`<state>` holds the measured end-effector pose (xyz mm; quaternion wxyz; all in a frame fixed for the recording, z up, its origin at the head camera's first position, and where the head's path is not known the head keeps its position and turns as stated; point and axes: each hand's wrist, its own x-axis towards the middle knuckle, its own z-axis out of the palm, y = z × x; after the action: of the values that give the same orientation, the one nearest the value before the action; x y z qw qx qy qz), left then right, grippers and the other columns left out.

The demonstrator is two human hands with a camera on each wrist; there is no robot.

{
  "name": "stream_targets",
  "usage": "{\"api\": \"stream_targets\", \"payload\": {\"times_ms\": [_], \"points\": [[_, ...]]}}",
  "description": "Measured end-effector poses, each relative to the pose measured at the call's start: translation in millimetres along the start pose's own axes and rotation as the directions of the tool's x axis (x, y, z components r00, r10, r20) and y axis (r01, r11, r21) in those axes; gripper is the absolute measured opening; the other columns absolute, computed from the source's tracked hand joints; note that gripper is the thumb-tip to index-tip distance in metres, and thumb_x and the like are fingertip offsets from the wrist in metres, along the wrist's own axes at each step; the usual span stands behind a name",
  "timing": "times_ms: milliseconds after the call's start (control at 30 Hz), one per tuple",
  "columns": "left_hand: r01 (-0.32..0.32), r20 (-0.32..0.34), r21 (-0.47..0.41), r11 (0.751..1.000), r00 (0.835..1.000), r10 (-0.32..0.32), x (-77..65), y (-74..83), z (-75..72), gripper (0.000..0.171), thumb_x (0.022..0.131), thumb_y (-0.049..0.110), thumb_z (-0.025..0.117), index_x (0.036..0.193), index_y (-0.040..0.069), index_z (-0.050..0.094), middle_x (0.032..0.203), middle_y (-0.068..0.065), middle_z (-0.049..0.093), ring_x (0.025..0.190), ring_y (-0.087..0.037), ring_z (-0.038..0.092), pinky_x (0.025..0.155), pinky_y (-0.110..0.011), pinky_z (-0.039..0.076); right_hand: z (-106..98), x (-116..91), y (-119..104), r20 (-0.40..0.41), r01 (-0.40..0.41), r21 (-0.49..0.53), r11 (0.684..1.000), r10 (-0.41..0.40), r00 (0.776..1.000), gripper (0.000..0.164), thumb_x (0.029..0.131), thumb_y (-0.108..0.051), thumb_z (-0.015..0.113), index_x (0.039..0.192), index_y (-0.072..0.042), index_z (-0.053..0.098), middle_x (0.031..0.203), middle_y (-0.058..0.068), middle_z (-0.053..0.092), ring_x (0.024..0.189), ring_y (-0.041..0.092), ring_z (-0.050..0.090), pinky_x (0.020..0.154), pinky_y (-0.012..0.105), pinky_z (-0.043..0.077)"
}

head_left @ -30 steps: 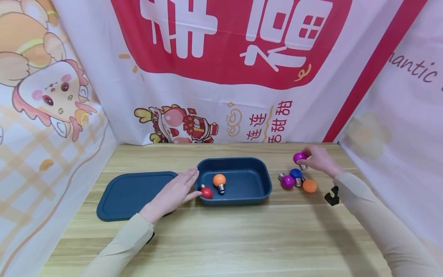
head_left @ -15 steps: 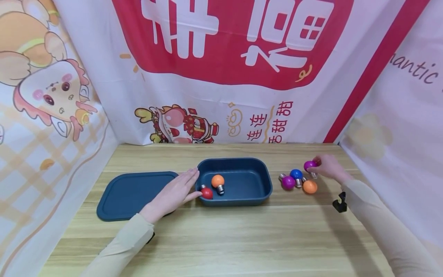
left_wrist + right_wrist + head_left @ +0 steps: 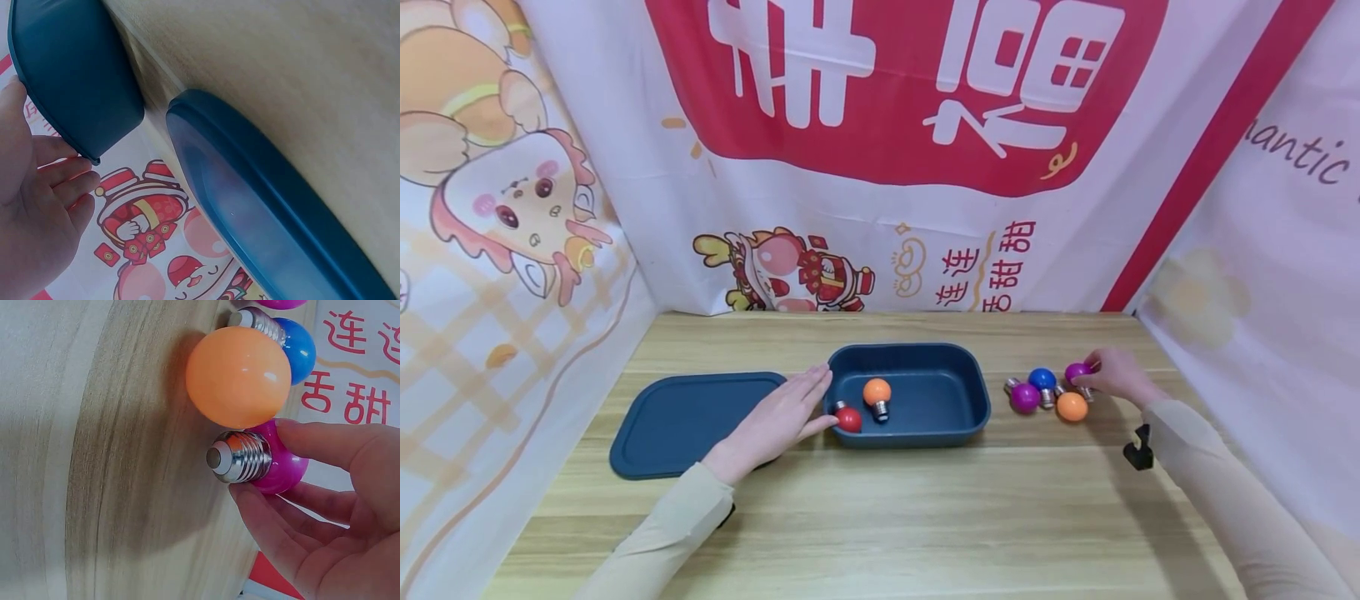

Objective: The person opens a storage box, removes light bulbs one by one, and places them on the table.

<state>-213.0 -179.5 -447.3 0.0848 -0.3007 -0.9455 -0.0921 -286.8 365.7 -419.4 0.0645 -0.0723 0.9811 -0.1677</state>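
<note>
My right hand [image 3: 1116,377] pinches a purple light bulb [image 3: 284,462] between thumb and fingers, its metal screw base facing away from the palm. Right beside it is an orange bulb [image 3: 1072,407], with a blue bulb [image 3: 1042,380] and a second purple bulb [image 3: 1025,397] further left. My left hand [image 3: 775,417] rests with straight fingers against the left rim of a dark blue box [image 3: 932,437]. Inside that box lie an orange bulb [image 3: 877,392] and a red bulb [image 3: 848,419], both near its left end.
A matching dark blue lid [image 3: 685,421] lies on the wooden table [image 3: 917,517] left of the box, partly behind my left hand. Printed cloth [image 3: 880,200] hangs along the table's back and both sides.
My right hand has moved right and toward me with the purple bulb, coming down beside the orange bulb on the table. The left hand stays at the box rim.
</note>
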Motion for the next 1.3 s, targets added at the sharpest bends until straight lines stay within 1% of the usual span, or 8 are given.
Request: {"api": "stream_targets", "payload": {"times_ms": [267, 433, 633, 800, 1033, 1133, 1300], "points": [[0.003, -0.003, 0.011, 1.000, 1.000, -0.003, -0.9, -0.3, 0.2, 0.077, 0.096, 0.053, 0.057, 0.152, 0.004, 0.039, 0.159, -0.015, 0.039, 0.146, -0.031, 0.040, 0.116, -0.050, 0.040, 3.8, 3.1, 3.3, 0.033, -0.023, 0.019, 1.000, 0.022, 0.999, 0.049, 0.088, -0.028, 0.072, 0.107, 0.017, 0.062, 0.101, 0.033, 0.067, 0.089, 0.039, 0.065, 0.073, 0.043, 0.057], [0.002, 0.003, 0.013, 1.000, 1.000, -0.003, 0.0, 1.4, -2.4, 0.077, 0.096, 0.053, 0.057, 0.151, 0.002, 0.040, 0.158, -0.015, 0.039, 0.146, -0.032, 0.041, 0.116, -0.050, 0.039, 5.8, 4.3, 4.5, 0.041, -0.030, 0.019, 0.999, 0.029, 0.999, 0.051, 0.090, -0.030, 0.070, 0.109, 0.017, 0.062, 0.103, 0.033, 0.067, 0.091, 0.039, 0.066, 0.074, 0.044, 0.057], [0.008, 0.015, 0.016, 1.000, 1.000, -0.009, 0.7, 2.1, -4.3, 0.077, 0.096, 0.053, 0.057, 0.152, 0.003, 0.038, 0.158, -0.015, 0.039, 0.146, -0.032, 0.040, 0.117, -0.050, 0.039, 6.2, 5.2, 3.8, 0.057, -0.043, 0.023, 0.999, 0.042, 0.998, 0.054, 0.091, -0.033, 0.068, 0.112, 0.016, 0.061, 0.105, 0.034, 0.067, 0.092, 0.039, 0.066, 0.075, 0.043, 0.058], [0.008, 0.025, 0.023, 1.000, 1.000, -0.008, 0.4, 2.0, -3.9, 0.076, 0.097, 0.054, 0.055, 0.152, 0.003, 0.038, 0.159, -0.015, 0.038, 0.147, -0.031, 0.040, 0.118, -0.048, 0.038, 6.1, 4.9, 4.1, 0.062, -0.046, 0.024, 0.999, 0.044, 0.997, 0.055, 0.092, -0.033, 0.067, 0.114, 0.017, 0.059, 0.107, 0.035, 0.066, 0.094, 0.042, 0.065, 0.077, 0.046, 0.058], [0.003, 0.018, 0.021, 1.000, 1.000, -0.003, 0.3, 2.4, -3.7, 0.077, 0.096, 0.054, 0.056, 0.152, 0.003, 0.038, 0.158, -0.015, 0.038, 0.146, -0.031, 0.040, 0.118, -0.048, 0.038, 2.9, 1.8, 3.2, 0.063, -0.057, 0.027, 0.998, 0.055, 0.997, 0.057, 0.093, -0.034, 0.066, 0.118, 0.018, 0.057, 0.112, 0.037, 0.064, 0.099, 0.045, 0.064, 0.081, 0.050, 0.057], [0.001, 0.016, 0.024, 1.000, 1.000, -0.002, 0.2, 2.5, -4.0, 0.077, 0.096, 0.053, 0.056, 0.152, 0.003, 0.038, 0.158, -0.015, 0.039, 0.146, -0.031, 0.040, 0.117, -0.048, 0.039, 2.8, 1.2, 3.0, 0.060, -0.056, 0.024, 0.998, 0.055, 0.997, 0.055, 0.094, -0.032, 0.066, 0.116, 0.017, 0.058, 0.110, 0.036, 0.064, 0.097, 0.045, 0.064, 0.080, 0.049, 0.057], [-0.004, 0.006, 0.023, 1.000, 1.000, 0.004, -0.1, 2.3, -4.0, 0.076, 0.096, 0.052, 0.058, 0.151, 0.002, 0.040, 0.158, -0.016, 0.040, 0.146, -0.031, 0.041, 0.117, -0.049, 0.040, 5.0, 2.6, 3.1, 0.030, -0.030, 0.009, 1.000, 0.030, 0.999, 0.051, 0.092, -0.031, 0.067, 0.113, 0.016, 0.061, 0.107, 0.034, 0.067, 0.095, 0.043, 0.065, 0.080, 0.050, 0.056]]}}
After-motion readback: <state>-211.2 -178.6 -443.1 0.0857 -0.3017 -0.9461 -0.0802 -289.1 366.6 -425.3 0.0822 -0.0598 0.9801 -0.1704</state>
